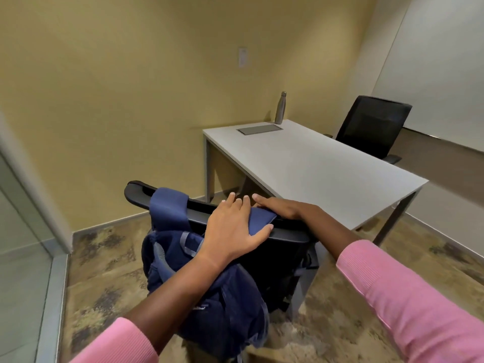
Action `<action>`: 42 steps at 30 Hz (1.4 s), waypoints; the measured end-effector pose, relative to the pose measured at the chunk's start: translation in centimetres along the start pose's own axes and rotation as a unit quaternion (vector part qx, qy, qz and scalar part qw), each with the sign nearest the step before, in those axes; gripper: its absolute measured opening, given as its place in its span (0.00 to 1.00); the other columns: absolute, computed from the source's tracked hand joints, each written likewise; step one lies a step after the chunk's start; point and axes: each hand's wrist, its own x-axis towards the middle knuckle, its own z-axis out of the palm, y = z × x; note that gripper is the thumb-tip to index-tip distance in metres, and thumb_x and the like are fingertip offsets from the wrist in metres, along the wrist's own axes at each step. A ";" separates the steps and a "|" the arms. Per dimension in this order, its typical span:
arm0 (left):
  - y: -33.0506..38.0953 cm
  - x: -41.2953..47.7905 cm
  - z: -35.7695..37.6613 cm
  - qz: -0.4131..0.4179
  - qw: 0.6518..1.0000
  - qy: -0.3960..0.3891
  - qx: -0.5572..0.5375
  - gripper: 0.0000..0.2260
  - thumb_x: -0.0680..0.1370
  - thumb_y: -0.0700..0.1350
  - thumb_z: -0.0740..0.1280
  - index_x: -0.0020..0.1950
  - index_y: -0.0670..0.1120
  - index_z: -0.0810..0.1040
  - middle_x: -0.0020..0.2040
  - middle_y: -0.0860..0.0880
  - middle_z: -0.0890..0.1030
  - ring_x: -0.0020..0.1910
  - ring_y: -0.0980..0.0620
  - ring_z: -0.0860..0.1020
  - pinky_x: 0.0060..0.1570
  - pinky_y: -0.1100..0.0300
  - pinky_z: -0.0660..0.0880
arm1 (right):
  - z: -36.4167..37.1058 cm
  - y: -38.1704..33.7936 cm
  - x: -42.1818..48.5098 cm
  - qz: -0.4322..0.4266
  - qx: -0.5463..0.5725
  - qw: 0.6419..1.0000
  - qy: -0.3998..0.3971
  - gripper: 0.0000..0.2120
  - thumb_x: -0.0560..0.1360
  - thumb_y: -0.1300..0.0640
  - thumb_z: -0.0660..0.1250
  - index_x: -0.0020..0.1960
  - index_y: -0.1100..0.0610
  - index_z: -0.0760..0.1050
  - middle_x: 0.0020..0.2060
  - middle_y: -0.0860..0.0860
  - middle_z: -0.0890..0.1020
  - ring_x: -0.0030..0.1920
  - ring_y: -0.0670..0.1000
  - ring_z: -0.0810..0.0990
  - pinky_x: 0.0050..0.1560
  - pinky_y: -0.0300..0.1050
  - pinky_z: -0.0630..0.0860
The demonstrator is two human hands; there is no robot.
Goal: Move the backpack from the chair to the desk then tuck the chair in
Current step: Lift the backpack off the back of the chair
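Observation:
A navy blue backpack [225, 305] hangs on the back of a black chair [285, 254], its two shoulder straps looped over the top of the backrest. My left hand [233, 229] lies flat on the right strap, fingers spread over the backrest's top edge. My right hand [280, 206] rests just beside it on the same strap, fingers together and pointing left. Neither hand is visibly closed around the strap. The chair stands a little out from the near corner of the white desk [327, 174].
A steel bottle [280, 108] and a grey cable hatch [260, 129] sit at the desk's far end. A second black chair [372, 127] stands behind the desk. A yellow wall runs on the left, a glass partition [21, 258] at the near left, over mottled carpet.

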 end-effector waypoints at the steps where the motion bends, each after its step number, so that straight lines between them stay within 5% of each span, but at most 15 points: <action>1: 0.1 0.0 0.0 0.002 1.000 -0.003 -0.005 0.41 0.68 0.67 0.45 0.65 0.38 0.69 0.59 0.40 0.78 0.65 0.41 0.70 0.60 0.51 0.69 | -0.2 0.3 -0.1 -0.009 -0.008 1.000 0.011 0.32 0.76 0.36 0.41 0.56 0.55 0.76 0.57 0.56 0.78 0.56 0.53 0.75 0.68 0.54 0.64; 6: 1.1 -0.2 -0.3 0.034 0.999 0.003 -0.012 0.35 0.68 0.67 0.52 0.61 0.41 0.73 0.50 0.41 0.82 0.50 0.42 0.78 0.44 0.53 0.76 | -1.6 2.1 -1.1 -0.051 -0.001 0.995 0.083 0.27 0.78 0.41 0.43 0.48 0.54 0.77 0.50 0.54 0.79 0.50 0.51 0.76 0.61 0.50 0.68; 13: 2.3 0.0 -0.2 0.064 0.998 -0.025 -0.015 0.39 0.66 0.69 0.51 0.66 0.43 0.69 0.59 0.44 0.79 0.61 0.43 0.74 0.59 0.53 0.71 | -3.4 3.6 -1.9 -0.054 -0.145 0.976 0.154 0.22 0.79 0.45 0.44 0.47 0.54 0.74 0.49 0.58 0.73 0.47 0.53 0.70 0.53 0.48 0.65; 17: 3.2 0.2 0.1 0.082 0.997 -0.013 -0.001 0.34 0.66 0.66 0.56 0.57 0.40 0.76 0.47 0.45 0.83 0.48 0.44 0.80 0.51 0.53 0.76 | -3.7 4.5 -2.2 -0.059 -0.153 0.963 0.216 0.27 0.79 0.46 0.47 0.45 0.63 0.77 0.45 0.58 0.71 0.46 0.57 0.73 0.50 0.47 0.64; 20: 3.4 0.6 0.2 0.094 0.995 -0.009 -0.030 0.30 0.64 0.65 0.59 0.51 0.42 0.75 0.43 0.46 0.80 0.43 0.46 0.77 0.49 0.55 0.74 | -4.5 5.3 -2.7 -0.095 -0.097 0.967 0.216 0.25 0.80 0.48 0.48 0.34 0.56 0.75 0.34 0.52 0.72 0.39 0.53 0.73 0.48 0.46 0.65; 25: 2.7 0.8 1.0 0.078 0.997 -0.007 -0.009 0.31 0.64 0.65 0.59 0.50 0.40 0.76 0.49 0.41 0.81 0.50 0.43 0.79 0.58 0.58 0.60 | -5.7 6.5 -2.8 -0.108 0.097 0.979 0.144 0.27 0.79 0.45 0.43 0.44 0.54 0.79 0.47 0.51 0.79 0.51 0.51 0.75 0.57 0.48 0.66; 28: 2.4 0.7 1.1 0.071 0.997 -0.012 0.000 0.32 0.65 0.65 0.58 0.51 0.40 0.76 0.52 0.41 0.82 0.53 0.43 0.80 0.60 0.55 0.70 | -5.8 8.2 -2.0 -0.065 0.187 0.976 0.091 0.30 0.78 0.40 0.41 0.45 0.51 0.79 0.51 0.52 0.79 0.56 0.52 0.75 0.58 0.49 0.68; 33: 1.5 0.9 1.1 0.078 0.997 -0.010 -0.005 0.33 0.65 0.65 0.58 0.58 0.41 0.75 0.58 0.41 0.80 0.60 0.41 0.76 0.64 0.50 0.66 | -2.3 12.9 0.8 -0.016 0.287 0.957 0.029 0.35 0.76 0.37 0.39 0.48 0.58 0.78 0.38 0.50 0.82 0.41 0.48 0.79 0.43 0.36 0.74; 38: 2.6 1.7 1.2 0.070 0.997 -0.037 0.001 0.38 0.67 0.69 0.45 0.70 0.48 0.65 0.71 0.44 0.68 0.72 0.45 0.60 0.70 0.49 0.55 | -0.6 13.4 1.0 -0.003 0.301 0.945 0.127 0.29 0.77 0.40 0.41 0.27 0.55 0.64 0.23 0.49 0.66 0.26 0.44 0.67 0.36 0.40 0.65; 42: 5.2 3.0 1.9 0.075 0.992 -0.097 0.016 0.37 0.70 0.70 0.42 0.72 0.49 0.58 0.74 0.46 0.62 0.74 0.49 0.53 0.71 0.52 0.54 | -0.9 12.9 0.0 0.002 0.244 0.949 0.198 0.27 0.79 0.44 0.43 0.26 0.54 0.61 0.25 0.50 0.64 0.27 0.47 0.64 0.33 0.39 0.64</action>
